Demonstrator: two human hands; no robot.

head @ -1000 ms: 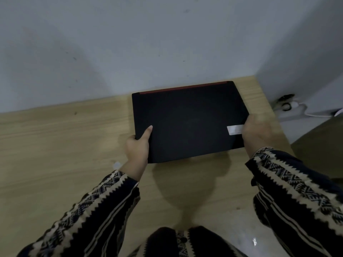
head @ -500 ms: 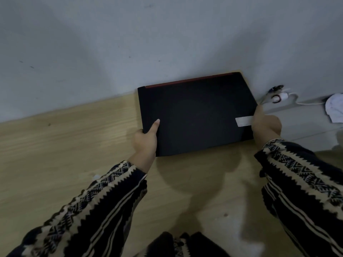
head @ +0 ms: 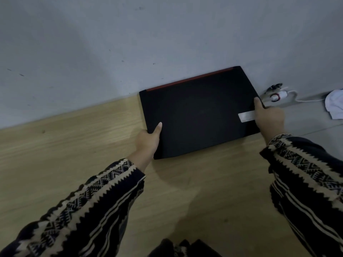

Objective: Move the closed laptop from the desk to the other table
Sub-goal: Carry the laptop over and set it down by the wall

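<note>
Black laptop [head: 198, 112], left hand [head: 148, 140], right hand [head: 269, 118] gripping opposite edges

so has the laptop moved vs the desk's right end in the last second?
Yes. The laptop, held in both hands, has shifted right: its right edge now overhangs the desk end, toward the white adapter on the floor.

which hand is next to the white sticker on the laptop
The right hand, gripping the laptop edge beside the sticker; the left hand holds the opposite edge.
</note>
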